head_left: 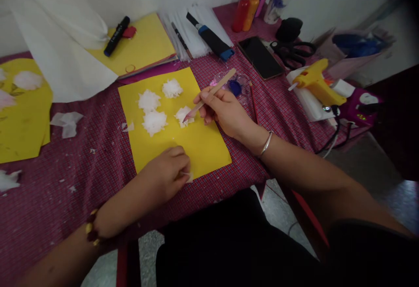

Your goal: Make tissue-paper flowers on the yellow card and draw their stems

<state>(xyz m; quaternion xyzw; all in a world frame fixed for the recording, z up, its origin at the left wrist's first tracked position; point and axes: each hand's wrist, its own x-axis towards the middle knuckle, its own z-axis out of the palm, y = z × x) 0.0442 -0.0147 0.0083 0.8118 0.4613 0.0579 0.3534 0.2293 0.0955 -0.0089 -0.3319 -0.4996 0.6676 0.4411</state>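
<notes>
My right hand (227, 110) pinches a flat wooden craft stick (214, 90). The stick's pinkish, stained tip touches or hovers just over a small white paper tuft (185, 115) on a yellow sheet (206, 147). Three more fluffy white tufts, one of them this upper tuft (172, 88), sit on the sheet's upper left. Near the sheet's lower edge, my left hand (166, 169) is closed, with a scrap of thin white paper (189, 177) at its fingertips. Beside my right hand lies a clear paint palette (242, 97) with dark blue paint.
Behind the sheet lie a marker (117, 36), a utility knife (212, 40) and white strips (196, 21). A phone (260, 57), scissors (293, 51) and a yellow glue gun (319, 82) are to the right. Paint bottles (242, 10) and a paper cup (279, 1) stand behind.
</notes>
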